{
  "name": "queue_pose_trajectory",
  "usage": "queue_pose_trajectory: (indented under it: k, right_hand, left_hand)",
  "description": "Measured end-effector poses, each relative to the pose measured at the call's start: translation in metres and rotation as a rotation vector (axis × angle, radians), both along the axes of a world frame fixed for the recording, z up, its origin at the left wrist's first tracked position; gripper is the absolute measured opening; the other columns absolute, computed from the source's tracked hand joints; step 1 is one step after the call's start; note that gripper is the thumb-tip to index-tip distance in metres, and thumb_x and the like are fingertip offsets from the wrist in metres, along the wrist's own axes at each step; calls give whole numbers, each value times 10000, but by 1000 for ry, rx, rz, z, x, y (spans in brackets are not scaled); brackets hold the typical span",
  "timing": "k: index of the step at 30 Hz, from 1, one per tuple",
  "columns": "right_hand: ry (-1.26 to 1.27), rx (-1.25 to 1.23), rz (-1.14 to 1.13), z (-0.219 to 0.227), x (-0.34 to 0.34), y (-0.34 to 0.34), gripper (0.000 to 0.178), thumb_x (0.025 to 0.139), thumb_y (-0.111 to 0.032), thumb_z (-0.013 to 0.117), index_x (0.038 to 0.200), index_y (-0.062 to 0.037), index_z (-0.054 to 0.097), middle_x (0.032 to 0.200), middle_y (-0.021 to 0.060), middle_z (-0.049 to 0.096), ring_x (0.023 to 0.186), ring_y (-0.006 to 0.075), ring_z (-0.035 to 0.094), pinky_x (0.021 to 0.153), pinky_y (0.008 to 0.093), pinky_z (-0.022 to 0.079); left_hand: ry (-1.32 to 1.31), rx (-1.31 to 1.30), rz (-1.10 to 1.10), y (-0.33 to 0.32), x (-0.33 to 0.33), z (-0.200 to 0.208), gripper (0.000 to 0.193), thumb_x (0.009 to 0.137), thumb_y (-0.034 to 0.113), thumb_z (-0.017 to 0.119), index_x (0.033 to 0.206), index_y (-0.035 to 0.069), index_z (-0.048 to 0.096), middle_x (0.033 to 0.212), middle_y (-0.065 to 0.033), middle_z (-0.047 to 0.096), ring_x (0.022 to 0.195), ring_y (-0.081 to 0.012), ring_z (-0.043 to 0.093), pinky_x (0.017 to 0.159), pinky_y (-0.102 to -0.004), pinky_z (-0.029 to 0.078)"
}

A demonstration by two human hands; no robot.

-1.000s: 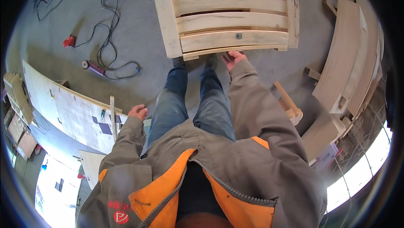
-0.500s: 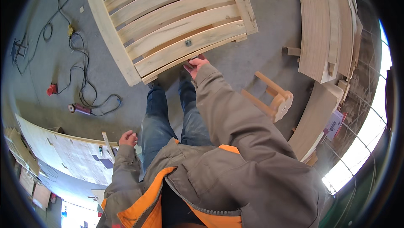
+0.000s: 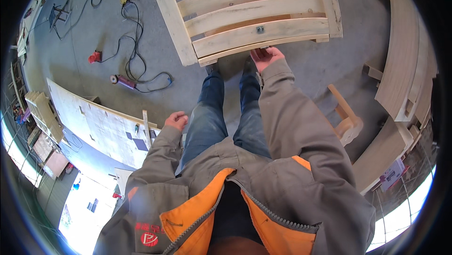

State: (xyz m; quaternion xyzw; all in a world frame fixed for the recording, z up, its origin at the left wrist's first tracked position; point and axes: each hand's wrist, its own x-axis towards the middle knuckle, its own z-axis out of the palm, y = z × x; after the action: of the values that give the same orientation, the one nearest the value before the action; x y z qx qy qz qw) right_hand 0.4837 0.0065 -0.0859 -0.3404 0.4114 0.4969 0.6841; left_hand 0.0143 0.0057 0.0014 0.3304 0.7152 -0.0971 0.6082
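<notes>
A pale wooden slatted frame (image 3: 256,40) stands before me, with a small grey metal fitting (image 3: 260,29) on its nearest slat. My right hand (image 3: 266,58) is at the frame's near edge, thumb and fingers pinched together there. A small dark piece shows by the fingertips, partly hidden under the edge, and I cannot make out its kind. Beside my left thigh hangs my left hand (image 3: 176,120), fingers loosely curled with nothing visible in them.
On the floor at left lie an angle grinder (image 3: 123,82), a black cable (image 3: 136,52) and a red plug (image 3: 95,57). A small wooden stool (image 3: 347,125) stands at right. Curved wood panels (image 3: 400,57) are stacked beyond it. A pale board (image 3: 94,118) lies at lower left.
The view has shifted, so everything sits further right and slightly higher. My right hand stays at the frame's near edge, and my left hand still hangs by my thigh.
</notes>
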Motion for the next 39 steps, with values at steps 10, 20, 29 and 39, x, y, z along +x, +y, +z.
queue_pose_trajectory:
  k: [10,20,29,39]
  right_hand:
    - [36,-59,-76,16,8,1,262,938,-96,521,1163,-12,628,1204,152,632,1169,381,567,1039,576,512]
    - [-30,-182,191,-28,-1,-26,135,996,-263,634,990,-133,669,914,49,682,843,257,616,849,479,504]
    - [-274,24,633,59,16,-43,404,1051,-409,602,1305,-95,606,1178,108,708,957,259,667,852,485,544]
    - [-419,4,755,58,37,-6,406,1045,-320,638,1369,-84,573,1061,156,718,879,222,677,825,426,570]
  left_hand:
    - [38,24,17,-7,22,8,514,901,203,769,1341,-20,625,1104,-109,733,930,-161,706,745,-299,552]
    - [37,5,11,-11,19,-3,497,914,206,766,1348,9,628,1111,-101,730,945,-164,708,762,-303,553]
    - [-31,-16,64,-12,24,-13,498,924,209,759,1360,20,611,1162,-94,722,970,-170,711,777,-305,556]
    - [-23,-32,115,-18,-2,-24,499,923,201,756,1363,20,607,1135,-100,722,962,-182,719,767,-317,565]
